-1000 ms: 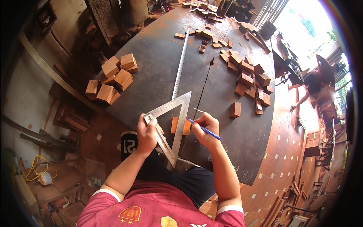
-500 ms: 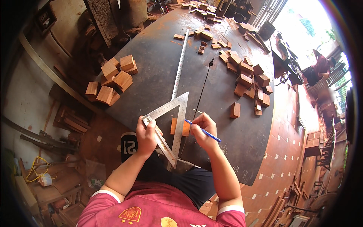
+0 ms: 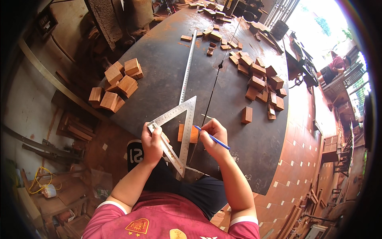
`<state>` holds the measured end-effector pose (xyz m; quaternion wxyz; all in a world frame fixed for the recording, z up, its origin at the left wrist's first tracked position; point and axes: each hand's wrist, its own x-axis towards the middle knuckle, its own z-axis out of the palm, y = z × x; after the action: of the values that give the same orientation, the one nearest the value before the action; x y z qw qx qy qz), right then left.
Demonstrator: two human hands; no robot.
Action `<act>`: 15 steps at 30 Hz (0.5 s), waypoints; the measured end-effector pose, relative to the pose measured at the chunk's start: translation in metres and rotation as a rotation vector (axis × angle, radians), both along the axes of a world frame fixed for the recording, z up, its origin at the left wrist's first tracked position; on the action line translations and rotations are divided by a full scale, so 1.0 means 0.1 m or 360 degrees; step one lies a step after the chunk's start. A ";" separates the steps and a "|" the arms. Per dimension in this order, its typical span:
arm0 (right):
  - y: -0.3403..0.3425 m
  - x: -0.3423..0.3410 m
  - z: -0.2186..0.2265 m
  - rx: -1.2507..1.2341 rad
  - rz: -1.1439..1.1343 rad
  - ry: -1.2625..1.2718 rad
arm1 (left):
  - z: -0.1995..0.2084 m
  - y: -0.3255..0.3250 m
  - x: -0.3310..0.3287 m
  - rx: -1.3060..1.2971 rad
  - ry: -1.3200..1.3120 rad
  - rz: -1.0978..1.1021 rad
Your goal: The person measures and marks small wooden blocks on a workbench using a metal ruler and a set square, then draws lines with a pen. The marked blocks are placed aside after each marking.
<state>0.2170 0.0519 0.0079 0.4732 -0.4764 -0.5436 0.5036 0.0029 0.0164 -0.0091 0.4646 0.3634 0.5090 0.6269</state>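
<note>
My left hand (image 3: 152, 144) grips the thick edge of a metal triangular set square (image 3: 185, 137), whose graduated arm lies across a small wooden block (image 3: 193, 134) at the near edge of the dark table. In my right hand (image 3: 214, 137) is a blue pen (image 3: 218, 142), pinched between thumb and fingers, its tip beside the block and the square's edge. Part of the block is hidden under the square. Beyond the square, a long steel ruler (image 3: 188, 68) runs away from me along the tabletop.
Wooden blocks (image 3: 113, 74) are heaped at the table's left edge. More blocks (image 3: 258, 82) are piled on the right, with one block (image 3: 246, 114) standing apart. A dark slot line (image 3: 215, 84) crosses the tabletop (image 3: 159, 59). Another person (image 3: 337, 65) is at the far right.
Both hands, the square and the pen keep nearly the same places. The view has shifted slightly, and the person at the far right has changed posture.
</note>
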 end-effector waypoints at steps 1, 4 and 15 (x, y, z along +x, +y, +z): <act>0.00 -0.01 0.01 0.0015 -0.0017 -0.0020 | -0.03 0.01 -0.01 0.0023 0.0024 0.0010; 0.01 0.00 0.01 0.0007 -0.0004 -0.0064 | 0.01 0.00 0.02 -0.0019 -0.0017 0.0019; 0.03 -0.01 -0.03 0.0018 -0.0001 -0.0070 | 0.05 -0.02 0.04 0.0087 0.0028 0.0040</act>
<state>0.2163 0.0550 0.0046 0.4640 -0.4848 -0.5567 0.4896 0.0070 0.0140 -0.0039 0.4420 0.3750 0.5005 0.6430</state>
